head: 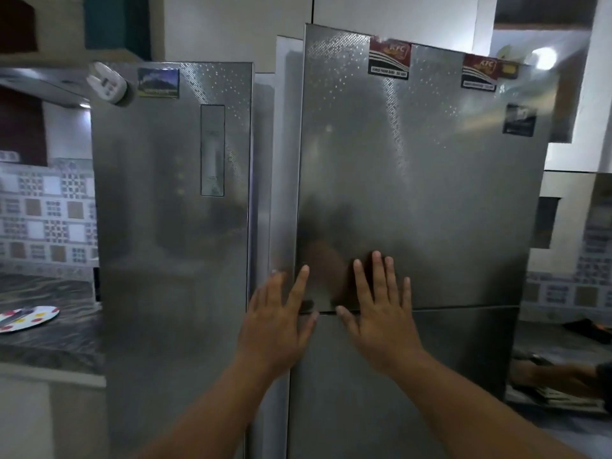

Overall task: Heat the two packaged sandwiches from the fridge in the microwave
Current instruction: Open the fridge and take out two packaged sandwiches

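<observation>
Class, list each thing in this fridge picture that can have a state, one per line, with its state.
Upper right fridge door: ajar, standing proud of the left door.
Left fridge door: closed.
Lower right fridge door: closed.
Left hand: open, fingers spread at the door's edge.
Right hand: open, flat on the door.
Sandwiches: not visible.

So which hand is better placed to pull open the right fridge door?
Probably the left hand: its fingers lie at the free edge of the right fridge door. The right hand lies flat on the door face.
</observation>
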